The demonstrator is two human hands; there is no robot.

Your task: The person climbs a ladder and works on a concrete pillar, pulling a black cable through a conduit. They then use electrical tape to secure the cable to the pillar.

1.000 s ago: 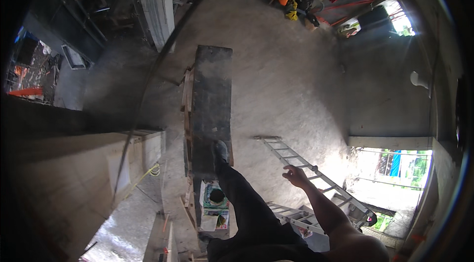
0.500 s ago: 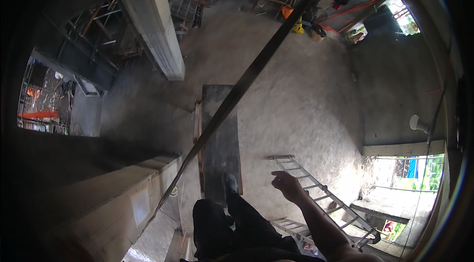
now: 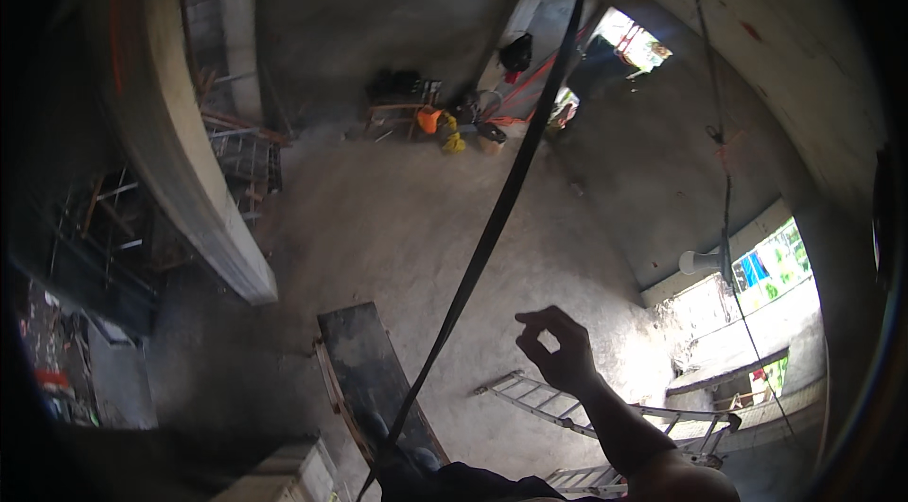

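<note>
Aluminium ladder (image 3: 566, 420), lower right, stands splayed, presumably for stability. Right hand (image 3: 573, 358), just above it in frame: half-curled, nothing visibly held, maybe out for balance. Left hand out of view, can't tell.

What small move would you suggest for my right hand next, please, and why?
Perhaps ease the right hand slightly left, toward the dark cable: the hand is raised, nothing visible in it, and the cable crosses the view to its left.
</note>
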